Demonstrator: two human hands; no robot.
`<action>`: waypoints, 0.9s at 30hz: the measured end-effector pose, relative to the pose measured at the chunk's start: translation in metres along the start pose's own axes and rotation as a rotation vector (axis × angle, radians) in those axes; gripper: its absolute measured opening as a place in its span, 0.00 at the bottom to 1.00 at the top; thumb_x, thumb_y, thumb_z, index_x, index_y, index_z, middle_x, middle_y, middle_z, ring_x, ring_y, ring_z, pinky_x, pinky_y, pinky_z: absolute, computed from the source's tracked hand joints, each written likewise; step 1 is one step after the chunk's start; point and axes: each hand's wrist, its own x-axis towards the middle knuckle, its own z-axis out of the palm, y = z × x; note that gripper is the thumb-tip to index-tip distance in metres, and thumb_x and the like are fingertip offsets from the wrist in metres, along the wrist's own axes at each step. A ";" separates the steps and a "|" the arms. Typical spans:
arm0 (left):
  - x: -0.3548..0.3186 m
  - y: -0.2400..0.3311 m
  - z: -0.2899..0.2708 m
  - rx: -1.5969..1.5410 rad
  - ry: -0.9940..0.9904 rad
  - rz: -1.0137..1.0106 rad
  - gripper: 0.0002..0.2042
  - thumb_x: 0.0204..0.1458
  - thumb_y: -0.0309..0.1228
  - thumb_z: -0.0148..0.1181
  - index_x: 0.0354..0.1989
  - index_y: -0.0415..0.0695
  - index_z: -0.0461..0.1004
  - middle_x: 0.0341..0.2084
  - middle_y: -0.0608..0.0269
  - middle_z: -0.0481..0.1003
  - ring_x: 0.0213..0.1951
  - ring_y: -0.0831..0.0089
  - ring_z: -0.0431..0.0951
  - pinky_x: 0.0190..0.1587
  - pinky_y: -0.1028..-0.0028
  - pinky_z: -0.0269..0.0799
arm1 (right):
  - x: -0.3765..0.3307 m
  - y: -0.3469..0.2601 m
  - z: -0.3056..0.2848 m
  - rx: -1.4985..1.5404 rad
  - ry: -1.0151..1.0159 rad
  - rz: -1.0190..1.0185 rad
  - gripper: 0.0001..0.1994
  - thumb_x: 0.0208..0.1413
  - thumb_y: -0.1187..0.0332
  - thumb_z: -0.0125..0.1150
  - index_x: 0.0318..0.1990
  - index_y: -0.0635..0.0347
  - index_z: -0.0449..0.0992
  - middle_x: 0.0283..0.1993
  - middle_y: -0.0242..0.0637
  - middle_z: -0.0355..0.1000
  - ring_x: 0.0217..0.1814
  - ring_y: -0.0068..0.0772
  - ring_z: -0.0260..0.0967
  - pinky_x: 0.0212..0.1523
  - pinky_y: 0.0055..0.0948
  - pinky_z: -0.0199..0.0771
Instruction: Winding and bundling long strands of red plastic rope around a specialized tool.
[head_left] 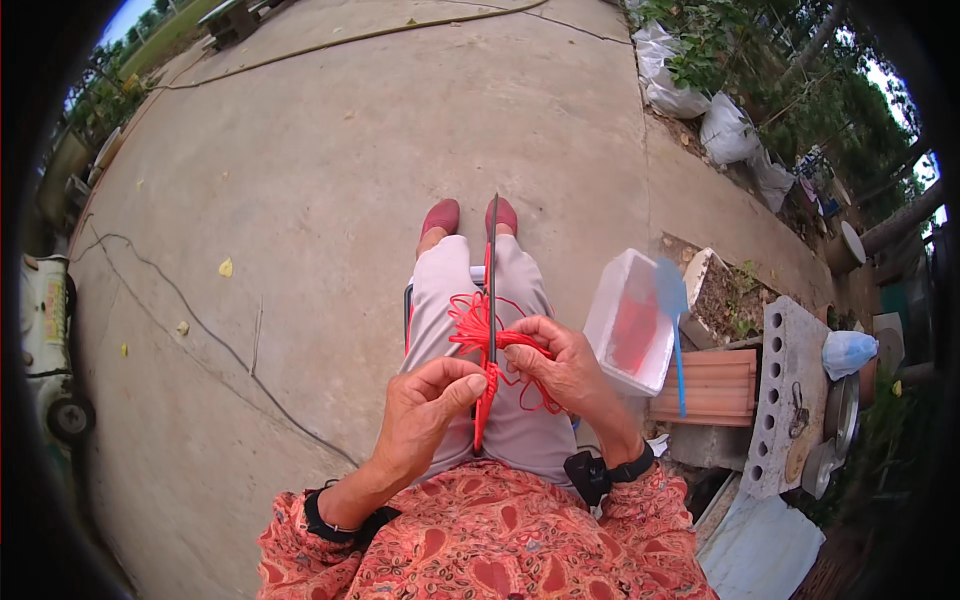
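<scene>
A long, thin dark rod (493, 270) stands between my knees, pointing away from me, with red cord wound and knotted around its near part. My left hand (425, 408) has thumb and forefinger pinched together at the knotted cord, on the left of the rod. In the bent fingers of my right hand (562, 365) is part of a looped bundle of red cord (468, 322). Loose loops spread left across the rod and hang below the right fingers. The exact fingertip contact on the left is too small to make out fully.
To my right sits a white foam box (602, 312) with something red inside, and a blue fly swatter (680, 365) leans by it. Beyond are terracotta blocks (705, 388) and a holed concrete block (782, 400). A dark cable (225, 345) crosses the concrete floor at left.
</scene>
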 end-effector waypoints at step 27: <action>0.025 -0.008 -0.002 -0.235 0.016 0.051 0.14 0.57 0.32 0.57 0.46 0.35 0.71 0.31 0.58 0.77 0.30 0.69 0.80 0.35 0.69 0.78 | -0.030 -0.007 0.008 -0.488 0.106 -0.380 0.09 0.48 0.72 0.67 0.37 0.59 0.76 0.37 0.34 0.68 0.39 0.28 0.68 0.39 0.26 0.69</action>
